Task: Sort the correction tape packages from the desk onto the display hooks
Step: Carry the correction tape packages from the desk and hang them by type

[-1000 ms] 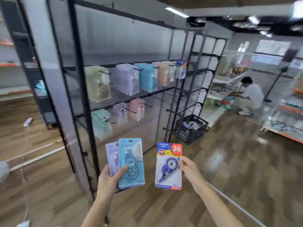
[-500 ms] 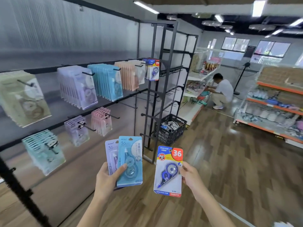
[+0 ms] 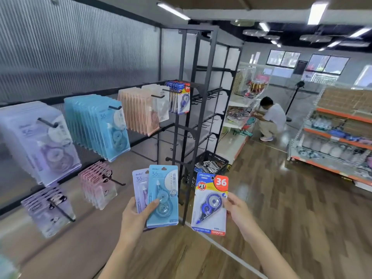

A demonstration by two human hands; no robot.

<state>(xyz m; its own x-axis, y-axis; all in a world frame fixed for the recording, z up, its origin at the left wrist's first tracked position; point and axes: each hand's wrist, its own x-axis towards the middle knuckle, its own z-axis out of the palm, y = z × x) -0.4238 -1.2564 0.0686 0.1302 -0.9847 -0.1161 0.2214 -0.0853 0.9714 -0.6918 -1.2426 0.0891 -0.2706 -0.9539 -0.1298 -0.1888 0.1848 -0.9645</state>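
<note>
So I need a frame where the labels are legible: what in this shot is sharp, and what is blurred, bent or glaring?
Head view: the blue-and-red package in the right hand reads sharply, as does the light blue package in the left hand; the hanging lavender packages at the left edge are smeared; the rack posts bow from the wide lens; ceiling lights glare on the wood floor.

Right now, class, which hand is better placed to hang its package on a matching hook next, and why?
Probably the right hand: it pinches just one dark blue package, whose matching row hangs ahead on its side. The left hand grips two, blue and purple.
</note>
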